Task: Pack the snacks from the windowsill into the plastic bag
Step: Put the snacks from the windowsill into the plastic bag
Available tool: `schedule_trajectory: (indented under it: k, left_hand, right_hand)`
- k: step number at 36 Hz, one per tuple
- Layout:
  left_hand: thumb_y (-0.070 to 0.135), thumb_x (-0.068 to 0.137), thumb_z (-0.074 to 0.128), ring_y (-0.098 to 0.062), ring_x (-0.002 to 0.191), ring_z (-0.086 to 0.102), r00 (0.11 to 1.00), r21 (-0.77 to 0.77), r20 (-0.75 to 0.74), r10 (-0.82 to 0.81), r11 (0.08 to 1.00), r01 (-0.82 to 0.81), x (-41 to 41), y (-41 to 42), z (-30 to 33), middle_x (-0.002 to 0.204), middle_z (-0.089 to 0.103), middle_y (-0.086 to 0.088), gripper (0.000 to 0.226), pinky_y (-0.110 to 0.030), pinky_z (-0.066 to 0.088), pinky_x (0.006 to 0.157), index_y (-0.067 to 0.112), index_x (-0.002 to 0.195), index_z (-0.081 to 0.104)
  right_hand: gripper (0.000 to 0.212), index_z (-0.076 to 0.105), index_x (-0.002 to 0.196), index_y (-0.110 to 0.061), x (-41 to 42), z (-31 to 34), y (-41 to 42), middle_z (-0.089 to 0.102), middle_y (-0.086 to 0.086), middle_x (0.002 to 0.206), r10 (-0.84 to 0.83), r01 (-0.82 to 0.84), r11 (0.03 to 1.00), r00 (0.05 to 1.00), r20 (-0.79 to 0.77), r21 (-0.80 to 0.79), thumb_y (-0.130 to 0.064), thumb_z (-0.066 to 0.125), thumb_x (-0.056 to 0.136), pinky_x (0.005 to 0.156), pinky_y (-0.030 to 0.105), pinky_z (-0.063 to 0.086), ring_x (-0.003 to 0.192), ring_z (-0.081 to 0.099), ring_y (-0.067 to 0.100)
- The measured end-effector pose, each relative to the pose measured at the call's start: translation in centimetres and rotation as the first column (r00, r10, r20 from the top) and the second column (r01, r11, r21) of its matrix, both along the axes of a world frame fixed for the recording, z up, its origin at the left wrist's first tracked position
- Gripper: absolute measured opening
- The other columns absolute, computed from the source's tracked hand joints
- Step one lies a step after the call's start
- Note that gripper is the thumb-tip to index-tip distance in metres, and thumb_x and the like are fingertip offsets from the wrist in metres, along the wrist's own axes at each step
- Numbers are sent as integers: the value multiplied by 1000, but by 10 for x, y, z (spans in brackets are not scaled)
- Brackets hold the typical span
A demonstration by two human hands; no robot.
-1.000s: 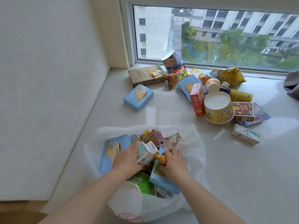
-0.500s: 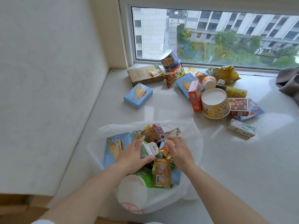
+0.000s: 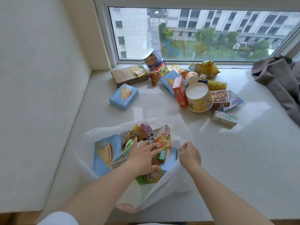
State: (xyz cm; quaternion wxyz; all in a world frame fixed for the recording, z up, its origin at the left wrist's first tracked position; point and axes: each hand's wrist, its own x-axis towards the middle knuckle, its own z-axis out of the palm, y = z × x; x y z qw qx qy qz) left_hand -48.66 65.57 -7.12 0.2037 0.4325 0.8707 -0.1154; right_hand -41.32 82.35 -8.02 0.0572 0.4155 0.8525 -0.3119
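Head view showed the pale windowsill (image 3: 243,168) running left to right under the window, walled off on its left and with bare stone open to the right of the plastic bag (image 3: 177,127). The bag lay near the front edge, its mouth spread wide and facing up and toward the glass, its long axis running from the person toward the window. Further back, a loose heap of snacks sat against the frame, a yellow tub (image 3: 199,101) lying tilted among boxes, and one blue box (image 3: 123,96) lay apart between heap and bag. The left hand (image 3: 142,157) rested inside on the packets, fingers spread flat. The right hand (image 3: 189,155) pinched the bag's right rim.
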Motion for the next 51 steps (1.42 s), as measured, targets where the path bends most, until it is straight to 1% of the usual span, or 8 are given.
schedule_trajectory:
  k: [3,7,18,22,26,31,42,51]
  left_hand:
    - [67,88,38,-24,146,9,999,-3,36,2,1000,-2,0,5,-1,159,8,9,70,-60,3,114,41,148,14]
    - [65,87,40,-27,145,13,999,-28,19,-26,999,27,3,11,1,160,7,5,73,-57,10,113,37,150,13]
    - [54,91,45,-25,142,21,993,50,85,-85,995,80,-1,36,10,158,15,8,66,-57,14,113,38,149,16]
    - [56,94,37,-22,142,22,983,96,151,-102,991,89,4,41,6,156,22,9,59,-56,13,114,37,148,23]
    - [53,96,33,-19,138,29,970,221,234,72,967,-125,-3,41,2,151,33,6,52,-47,21,114,33,144,34]
    - [43,98,38,-18,130,37,974,331,150,171,920,-213,-19,43,9,140,44,4,41,-38,32,106,27,135,45]
    - [35,94,46,-20,129,38,967,440,74,245,862,-252,-72,81,51,142,41,1,45,-38,36,100,24,137,42]
    - [35,93,49,-23,130,36,942,406,90,324,852,-331,-109,153,64,143,38,-2,48,-40,39,99,25,139,40]
  right_hand:
    - [7,43,90,-9,2,10,1,47,3,77,-196,162,968,965,-174,-194,-12,40,95,67,30,31,81,45,25]
    - [5,41,96,-9,-3,24,5,49,10,93,-404,312,894,872,-276,-322,-12,38,97,71,28,31,85,45,24]
    - [19,46,111,-2,11,43,43,50,13,98,-657,599,747,600,-457,-288,-10,37,98,74,28,31,88,44,25]
    - [20,46,112,-3,20,34,51,58,22,109,-628,593,778,714,-311,-210,-14,36,98,78,34,37,97,53,34]
    - [20,47,112,-8,19,32,55,60,20,106,-485,479,874,848,-211,-85,-12,38,95,77,36,39,91,53,33]
    - [27,54,112,-11,4,33,49,56,10,116,-293,292,956,941,-171,-30,-12,49,86,80,33,39,101,53,30]
    - [16,59,99,-16,-40,52,55,61,2,99,-147,144,989,938,-314,-33,-19,50,86,72,29,39,89,53,20]
    - [19,54,103,-17,-71,40,123,57,5,110,-162,149,985,971,-175,-82,-30,50,90,73,31,41,93,53,21]
